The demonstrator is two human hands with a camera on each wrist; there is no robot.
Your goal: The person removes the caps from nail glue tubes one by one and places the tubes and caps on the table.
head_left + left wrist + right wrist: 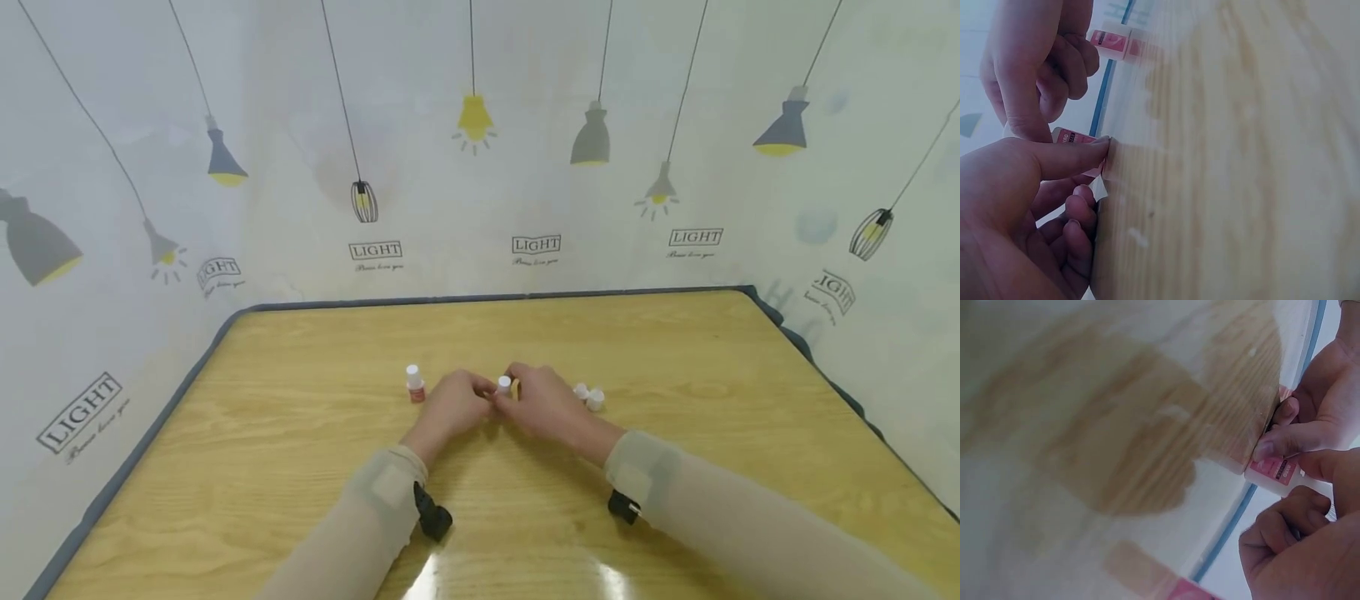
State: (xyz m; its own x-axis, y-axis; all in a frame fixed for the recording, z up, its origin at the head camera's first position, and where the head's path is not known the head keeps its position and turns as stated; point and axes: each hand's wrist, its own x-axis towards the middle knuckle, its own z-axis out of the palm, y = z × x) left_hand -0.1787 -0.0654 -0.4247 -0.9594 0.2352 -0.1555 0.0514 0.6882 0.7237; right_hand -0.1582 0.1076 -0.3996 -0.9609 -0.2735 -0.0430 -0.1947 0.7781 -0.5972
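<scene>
A small bottle [504, 384] with a white cap stands upright on the table between my two hands. Its pink label [1277, 469] shows in the right wrist view. My left hand [459, 406] pinches it low down, thumb near the base. From the other side, the thumb and forefinger of my right hand [546, 403] hold it higher up, with the other fingers curled in. Part of the bottle is hidden behind fingers. Left of my left hand stands another white-capped bottle [416, 385] with a red label.
Two white caps or capped tops [596, 400] show beside my right wrist, partly hidden. In the left wrist view, a pink-labelled bottle [1112, 41] stands beyond the right hand. The wooden table [315, 358] meets a lamp-patterned wall [435, 183] along a dark edge strip.
</scene>
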